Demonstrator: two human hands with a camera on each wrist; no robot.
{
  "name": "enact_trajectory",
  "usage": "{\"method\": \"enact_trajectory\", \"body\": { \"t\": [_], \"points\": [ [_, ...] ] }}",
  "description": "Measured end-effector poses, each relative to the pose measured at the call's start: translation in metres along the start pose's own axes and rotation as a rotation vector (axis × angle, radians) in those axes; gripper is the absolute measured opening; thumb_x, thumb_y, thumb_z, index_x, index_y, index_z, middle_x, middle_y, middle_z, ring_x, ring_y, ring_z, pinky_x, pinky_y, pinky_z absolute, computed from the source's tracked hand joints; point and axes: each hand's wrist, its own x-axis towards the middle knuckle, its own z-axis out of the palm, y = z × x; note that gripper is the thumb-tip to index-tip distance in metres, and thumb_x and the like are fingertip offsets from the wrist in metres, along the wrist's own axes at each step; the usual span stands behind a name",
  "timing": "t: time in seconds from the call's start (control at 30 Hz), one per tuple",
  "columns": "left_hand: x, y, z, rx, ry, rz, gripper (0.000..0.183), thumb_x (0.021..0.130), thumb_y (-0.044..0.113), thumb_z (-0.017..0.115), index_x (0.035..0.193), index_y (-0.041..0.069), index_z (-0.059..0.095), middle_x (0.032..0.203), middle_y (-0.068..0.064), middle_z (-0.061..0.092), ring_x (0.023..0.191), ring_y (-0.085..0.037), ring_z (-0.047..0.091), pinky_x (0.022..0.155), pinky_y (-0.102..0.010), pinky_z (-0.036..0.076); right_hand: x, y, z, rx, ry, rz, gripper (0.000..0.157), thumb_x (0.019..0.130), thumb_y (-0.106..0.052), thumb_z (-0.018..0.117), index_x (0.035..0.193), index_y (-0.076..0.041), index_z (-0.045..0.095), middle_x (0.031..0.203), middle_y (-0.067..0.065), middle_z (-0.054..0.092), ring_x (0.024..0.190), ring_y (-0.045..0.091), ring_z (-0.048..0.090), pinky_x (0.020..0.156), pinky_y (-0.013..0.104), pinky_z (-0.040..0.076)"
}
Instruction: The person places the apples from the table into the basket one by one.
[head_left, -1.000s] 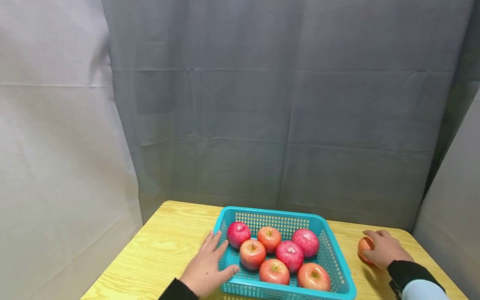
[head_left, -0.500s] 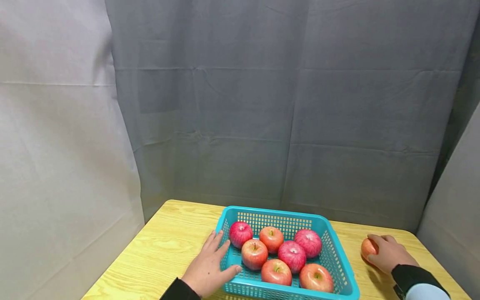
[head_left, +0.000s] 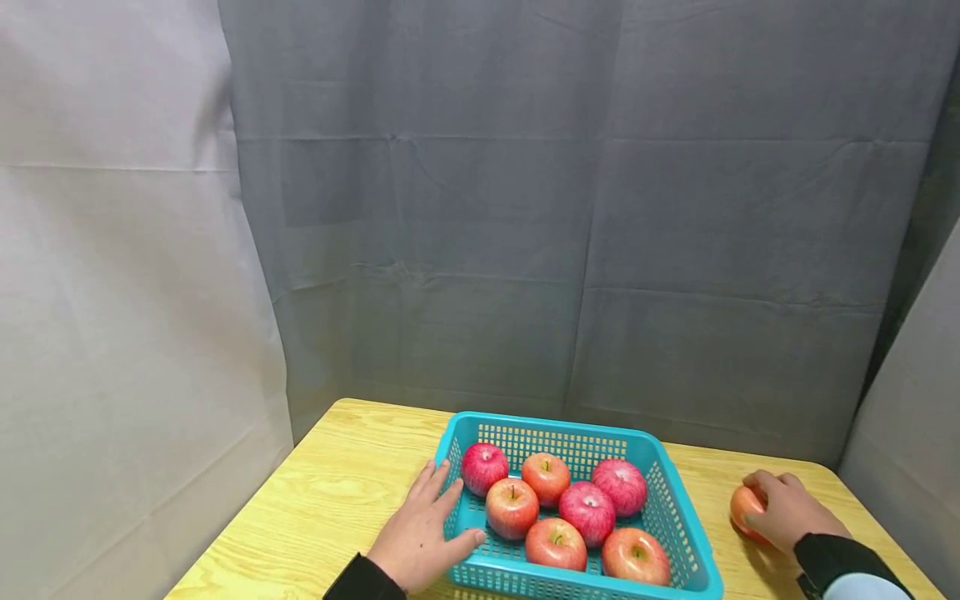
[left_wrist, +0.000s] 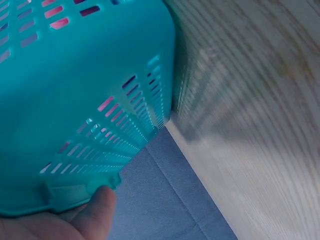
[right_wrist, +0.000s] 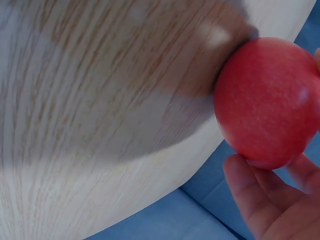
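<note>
A turquoise plastic basket (head_left: pixel 558 423) stands on the table and holds several apples, some deep red (head_left: pixel 587 513) and some orange-red (head_left: pixel 512 507). My left hand (head_left: pixel 422 533) lies at its left rim, fingers straight and spread, thumb reaching over the near corner. In the left wrist view a fingertip (left_wrist: pixel 103 197) shows against the basket's rim. Off to the right, my right hand (head_left: pixel 791 510) grips a lone apple (head_left: pixel 742 510) on the table. The right wrist view shows fingers (right_wrist: pixel 240 177) along one side of this red apple (right_wrist: pixel 267 102), with more of the hand at the frame's edge.
The yellow wood-grain table (head_left: pixel 315 492) extends left of the basket, and a strip of it lies between basket and lone apple. Grey cloth (head_left: pixel 480 250) hangs behind the table, with paler cloth (head_left: pixel 127 333) at the left side.
My right hand's fingers have closed further round the lone apple, which has shifted slightly right. The left hand keeps its place on the basket; the whole head view has drifted a little.
</note>
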Motion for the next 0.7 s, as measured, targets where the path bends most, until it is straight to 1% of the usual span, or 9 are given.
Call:
{"method": "enact_trajectory", "body": {
  "t": [0.17, 0.3, 0.43, 0.53, 0.7],
  "points": [
    [0.001, 0.0, 0.0, -0.002, -0.006, -0.003, 0.089, 0.083, 0.076, 0.041, 0.14, 0.008, 0.044, 0.153, -0.012, 0.024, 0.138, -0.03, 0.009, 0.1, -0.056, 0.038, -0.002, 0.001, -0.002, 0.001, -0.042, 0.016, 0.066, 0.078, -0.036, 0.073, 0.122, 0.006, 0.047, 0.099, 0.031, 0.051, 0.081, 0.037, 0.047, 0.072, 0.061, 0.047],
    [0.001, 0.0, 0.0, -0.002, -0.001, 0.002, 0.089, 0.083, 0.076, 0.041, 0.14, 0.008, 0.045, 0.152, -0.012, 0.025, 0.138, -0.03, 0.01, 0.1, -0.056, 0.038, -0.005, 0.001, -0.004, -0.013, -0.054, 0.004, 0.063, 0.076, -0.034, 0.073, 0.119, 0.005, 0.049, 0.095, 0.027, 0.054, 0.08, 0.035, 0.049, 0.072, 0.06, 0.047],
    [0.001, 0.001, 0.0, 0.001, 0.003, 0.006, 0.089, 0.083, 0.076, 0.041, 0.14, 0.008, 0.045, 0.152, -0.012, 0.026, 0.138, -0.03, 0.011, 0.1, -0.056, 0.038, -0.009, 0.004, -0.007, -0.033, -0.056, -0.022, 0.062, 0.074, -0.036, 0.072, 0.115, 0.005, 0.052, 0.094, 0.023, 0.055, 0.08, 0.032, 0.051, 0.07, 0.057, 0.048],
    [0.001, 0.001, 0.0, 0.0, 0.002, 0.005, 0.089, 0.083, 0.075, 0.042, 0.14, 0.007, 0.045, 0.152, -0.012, 0.026, 0.138, -0.03, 0.011, 0.1, -0.056, 0.039, -0.014, 0.006, -0.01, -0.037, -0.062, -0.043, 0.064, 0.073, -0.039, 0.072, 0.116, 0.004, 0.053, 0.094, 0.022, 0.055, 0.079, 0.031, 0.051, 0.069, 0.055, 0.049],
    [0.001, 0.001, 0.0, 0.003, 0.01, 0.006, 0.088, 0.083, 0.075, 0.042, 0.14, 0.007, 0.045, 0.152, -0.012, 0.026, 0.137, -0.03, 0.012, 0.099, -0.056, 0.039, -0.021, 0.003, -0.019, -0.039, -0.038, -0.071, 0.066, 0.073, -0.043, 0.072, 0.118, 0.002, 0.053, 0.097, 0.023, 0.054, 0.079, 0.031, 0.05, 0.067, 0.054, 0.049]
  ]
}}
